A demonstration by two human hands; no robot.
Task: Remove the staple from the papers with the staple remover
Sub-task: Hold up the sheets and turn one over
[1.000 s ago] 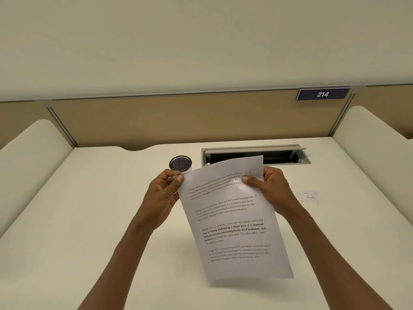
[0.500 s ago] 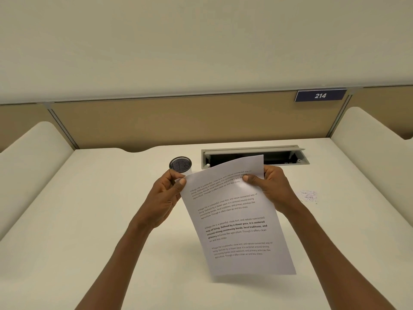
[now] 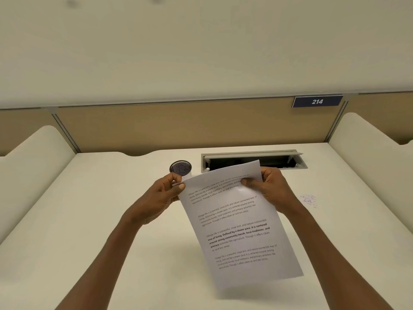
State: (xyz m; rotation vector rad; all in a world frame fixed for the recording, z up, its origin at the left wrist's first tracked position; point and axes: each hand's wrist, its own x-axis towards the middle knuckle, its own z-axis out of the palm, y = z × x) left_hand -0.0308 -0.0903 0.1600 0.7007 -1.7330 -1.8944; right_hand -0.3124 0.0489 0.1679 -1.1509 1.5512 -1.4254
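Left hand (image 3: 164,194): raised above the desk (image 3: 93,220), thumb and forefinger pinching the top left corner of the papers (image 3: 237,224). The staple presumably sits under or near this pinch; it is not visible.

Mesh-topped cup (image 3: 180,168): stands on the desk just behind the left hand. Risk: a jerk of that hand could knock it over.

Papers: held in the air, tilted, printed side toward the camera, lower edge hanging free. Risk: pulling the two top corners apart would tear the stapled corner rather than free the staple.

Right hand (image 3: 269,189): thumb on the front, fingers curled behind the top right corner, holding the sheets.

Cable slot (image 3: 252,161): open recess behind the papers. Risk: a freed staple could drop in and be lost.

Staple remover: not in view; both hands are occupied, so one must let go to fetch it, and the sheets may sag or slip.

Small scattered bits (image 3: 309,200): on the desk to the right, too small to identify.
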